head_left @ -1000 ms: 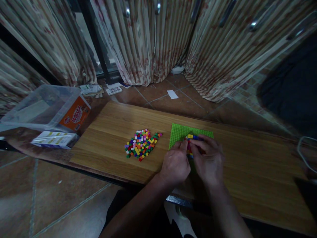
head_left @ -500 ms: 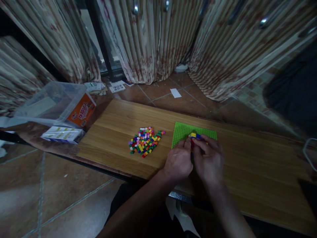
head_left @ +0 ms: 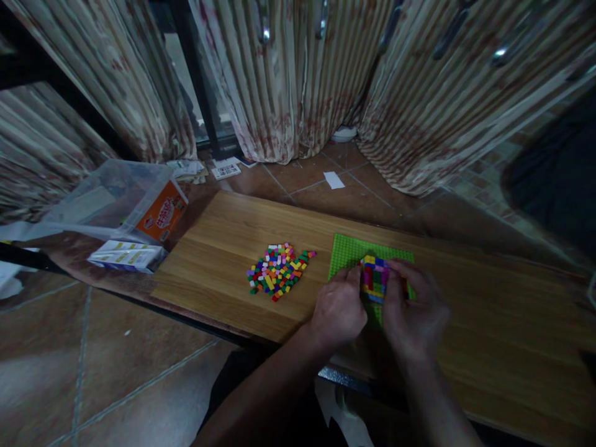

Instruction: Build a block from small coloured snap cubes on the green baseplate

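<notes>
A multicoloured block of toy bricks stands on the green studded baseplate, its top showing yellow, blue, red, green and pink. My left hand is curled at the block's left side, fingertips against it. On the opposite side, my right hand grips the block between thumb and fingers. Part of the baseplate is hidden beneath both hands. Left of the plate lies a loose pile of small coloured bricks on the wooden table.
A clear plastic bin with an orange label stands at the far left, a white and yellow box in front of it. Papers and a white card lie on the tiled floor before striped curtains.
My right hand has drawn away to the right and the hands have parted, so the block's top now shows. The whole view has shifted slightly. The brick pile looks the same.
</notes>
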Tool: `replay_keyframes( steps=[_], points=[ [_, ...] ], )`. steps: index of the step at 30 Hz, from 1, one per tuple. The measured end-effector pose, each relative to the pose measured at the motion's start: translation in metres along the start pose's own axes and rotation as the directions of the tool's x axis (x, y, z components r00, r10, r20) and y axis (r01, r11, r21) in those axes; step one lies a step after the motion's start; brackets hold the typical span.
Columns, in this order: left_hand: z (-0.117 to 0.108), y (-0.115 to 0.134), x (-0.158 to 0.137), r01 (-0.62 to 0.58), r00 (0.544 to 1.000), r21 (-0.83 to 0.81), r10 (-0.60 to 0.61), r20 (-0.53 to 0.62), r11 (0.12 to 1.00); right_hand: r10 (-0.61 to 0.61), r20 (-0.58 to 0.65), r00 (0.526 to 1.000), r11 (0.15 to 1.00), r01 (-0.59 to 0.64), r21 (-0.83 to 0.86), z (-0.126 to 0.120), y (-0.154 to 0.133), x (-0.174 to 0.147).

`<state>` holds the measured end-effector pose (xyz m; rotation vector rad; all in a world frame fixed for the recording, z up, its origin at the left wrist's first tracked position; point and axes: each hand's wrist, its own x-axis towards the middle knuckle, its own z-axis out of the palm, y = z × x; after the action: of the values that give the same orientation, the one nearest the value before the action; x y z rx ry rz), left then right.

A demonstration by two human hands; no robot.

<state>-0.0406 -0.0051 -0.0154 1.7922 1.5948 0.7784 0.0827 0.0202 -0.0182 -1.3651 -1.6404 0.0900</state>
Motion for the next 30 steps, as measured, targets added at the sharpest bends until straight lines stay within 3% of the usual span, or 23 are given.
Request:
replay_keyframes(
  steps=[4,8,11,14,17,19,30],
  points=[
    [-0.010,0.000,0.000,0.031,0.991,-0.083,-0.042,-0.124,0.996,-0.087,-0.028,0.996,0.992,0.090,0.092,0.001,-0.017,-0.007],
    [-0.025,-0.007,0.004,0.027,0.924,-0.288,-0.133,-0.357,0.957,-0.157,0.050,0.986,0.976,0.147,0.159,0.007,-0.034,-0.019],
    [-0.045,-0.020,0.008,-0.043,0.818,-0.443,-0.223,-0.530,0.896,-0.198,0.187,0.962,0.960,0.152,0.235,0.016,-0.046,-0.031],
    [-0.071,-0.037,0.007,-0.131,0.659,-0.524,-0.321,-0.680,0.842,-0.277,0.379,0.883,0.933,0.153,0.326,0.029,-0.055,-0.044],
    [-0.096,-0.054,0.005,-0.189,0.523,-0.562,-0.402,-0.752,0.805,-0.330,0.488,0.808,0.922,0.165,0.351,0.043,-0.062,-0.058],
    [-0.107,-0.061,0.003,-0.198,0.477,-0.590,-0.449,-0.755,0.783,-0.339,0.521,0.783,0.921,0.163,0.354,0.051,-0.066,-0.065],
    [-0.109,-0.058,0.000,-0.221,0.496,-0.681,-0.521,-0.695,0.698,-0.328,0.601,0.729,0.944,0.278,0.178,0.078,-0.079,-0.073]
  ],
)
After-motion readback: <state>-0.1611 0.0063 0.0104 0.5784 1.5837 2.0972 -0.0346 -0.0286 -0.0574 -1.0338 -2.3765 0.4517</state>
